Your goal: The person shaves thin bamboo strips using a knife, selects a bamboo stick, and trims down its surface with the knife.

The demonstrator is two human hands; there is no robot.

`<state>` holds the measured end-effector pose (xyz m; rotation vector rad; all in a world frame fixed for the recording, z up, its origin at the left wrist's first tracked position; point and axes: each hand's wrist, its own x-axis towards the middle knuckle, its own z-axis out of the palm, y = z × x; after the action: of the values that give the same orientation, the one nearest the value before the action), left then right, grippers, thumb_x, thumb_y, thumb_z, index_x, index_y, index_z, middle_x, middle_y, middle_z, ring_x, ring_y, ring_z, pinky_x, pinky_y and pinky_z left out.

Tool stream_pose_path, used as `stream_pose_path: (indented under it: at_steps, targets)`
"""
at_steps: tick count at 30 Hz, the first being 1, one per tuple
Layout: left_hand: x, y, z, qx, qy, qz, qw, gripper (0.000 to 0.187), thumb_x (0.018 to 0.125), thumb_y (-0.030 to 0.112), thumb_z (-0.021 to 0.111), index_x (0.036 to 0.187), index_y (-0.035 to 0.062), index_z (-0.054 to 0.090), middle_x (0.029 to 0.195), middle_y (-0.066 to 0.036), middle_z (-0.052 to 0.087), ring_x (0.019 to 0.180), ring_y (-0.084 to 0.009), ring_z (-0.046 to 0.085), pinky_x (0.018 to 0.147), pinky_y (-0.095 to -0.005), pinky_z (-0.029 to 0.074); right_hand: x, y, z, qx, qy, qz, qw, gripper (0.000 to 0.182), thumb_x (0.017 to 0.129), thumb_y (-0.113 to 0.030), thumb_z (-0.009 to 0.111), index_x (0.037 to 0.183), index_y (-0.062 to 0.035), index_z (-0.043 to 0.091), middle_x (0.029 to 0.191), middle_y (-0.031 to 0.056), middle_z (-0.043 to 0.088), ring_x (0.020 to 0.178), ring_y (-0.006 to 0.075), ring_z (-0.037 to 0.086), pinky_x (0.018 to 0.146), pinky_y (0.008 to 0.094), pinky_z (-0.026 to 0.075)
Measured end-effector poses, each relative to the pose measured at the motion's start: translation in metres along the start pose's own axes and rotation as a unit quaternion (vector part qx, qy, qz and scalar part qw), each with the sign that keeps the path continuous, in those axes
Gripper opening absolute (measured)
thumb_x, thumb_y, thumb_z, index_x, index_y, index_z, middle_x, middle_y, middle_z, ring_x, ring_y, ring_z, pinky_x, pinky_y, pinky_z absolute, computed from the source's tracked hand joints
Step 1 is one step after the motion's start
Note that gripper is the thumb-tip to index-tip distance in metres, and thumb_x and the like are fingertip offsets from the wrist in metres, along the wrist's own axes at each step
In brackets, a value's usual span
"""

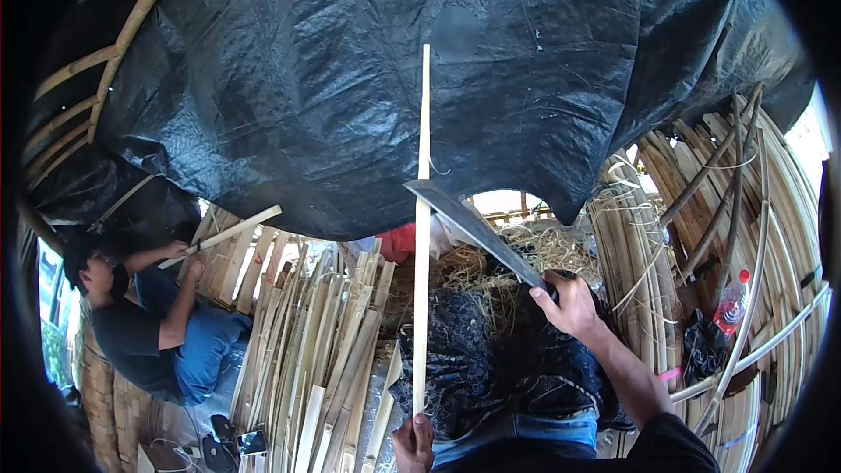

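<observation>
My left hand [413, 443] is closed around the lower end of a long, pale bamboo strip [423, 298], which stands nearly upright in the view. In my right hand [571, 305] is the dark handle of a machete [477, 229], fingers wrapped round it. The blade slants up and to the left, and its tip crosses the strip at about mid-length. A thin curled shaving [438, 168] sticks out from the strip just above the blade. Below, a dark, speckled cloth [473, 350] covers my lap.
Bamboo strips [320, 350] are heaped at left, with more slats [644, 254] at right. Shavings [543, 250] lie ahead. A person [149, 315] sits at far left, holding another strip [236, 229]. A bottle with a red cap [732, 302] stands at right. Black sheeting [350, 79] hangs ahead.
</observation>
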<state>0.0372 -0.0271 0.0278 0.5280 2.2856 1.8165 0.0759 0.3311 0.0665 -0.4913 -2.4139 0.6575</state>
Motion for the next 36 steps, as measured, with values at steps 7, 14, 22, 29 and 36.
stream_pose_path:
  at_steps: [7, 14, 22, 29, 36]
  targets:
    - [0.025, -0.01, 0.003, 0.028, 0.002, 0.003, 1.0, 0.038, 0.106, 0.033, 0.047, 0.082, 0.0052, 0.058, 0.056, 0.001, 0.045, 0.05, -0.007, 0.039, 0.045, -0.028, 0.029, -0.006, 0.012, 0.024, 0.087, 0.015, 0.19, 0.978, 0.054, 0.091, -0.044, 0.066, 0.105, 0.0087, 0.069, 0.065, 0.0211, 0.064, 0.057, 0.0326, 0.066, 0.06, 0.0401, 0.051]
    - [0.045, -0.066, 0.039, 0.33, 0.049, -0.07, 0.94, 0.027, 0.098, 0.031, 0.058, 0.099, 0.0043, 0.062, 0.075, -0.026, 0.065, 0.072, -0.0472, 0.063, 0.06, -0.0555, 0.047, -0.035, 0.033, 0.104, 0.517, -0.007, 0.389, 0.763, 0.043, 0.094, -0.041, 0.068, 0.077, -0.0046, 0.053, 0.05, -0.0026, 0.041, 0.036, 0.0073, 0.039, 0.033, 0.0276, 0.032]
    - [0.051, -0.052, 0.05, 0.325, 0.068, -0.078, 0.94, 0.032, 0.099, 0.038, 0.051, 0.1, 0.007, 0.058, 0.077, -0.024, 0.064, 0.077, -0.0472, 0.062, 0.068, -0.0562, 0.049, -0.027, 0.089, 0.127, 0.558, -0.109, 0.512, 0.644, 0.047, 0.091, -0.057, 0.064, 0.084, -0.0116, 0.056, 0.053, -0.0042, 0.032, 0.04, 0.0106, 0.03, 0.042, 0.028, 0.027]
    - [0.043, -0.029, 0.074, 0.341, 0.109, -0.089, 0.929, 0.033, 0.098, 0.04, 0.051, 0.109, 0.012, 0.064, 0.077, -0.02, 0.066, 0.073, -0.0423, 0.065, 0.065, -0.0542, 0.051, -0.043, 0.082, 0.098, 0.422, -0.163, 0.294, 0.842, 0.073, 0.105, -0.053, 0.019, 0.147, 0.0029, 0.041, 0.147, 0.028, 0.042, 0.133, 0.0384, 0.043, 0.111, 0.0459, 0.034]
    - [0.045, 0.002, 0.076, 0.377, 0.12, -0.117, 0.911, 0.028, 0.098, 0.037, 0.05, 0.104, 0.0127, 0.063, 0.073, -0.019, 0.065, 0.068, -0.0428, 0.063, 0.061, -0.0547, 0.05, -0.035, 0.081, 0.09, 0.468, -0.195, 0.252, 0.824, 0.071, 0.105, -0.054, 0.024, 0.145, 0.0018, 0.042, 0.129, 0.0217, 0.041, 0.115, 0.0325, 0.042, 0.097, 0.0412, 0.034]
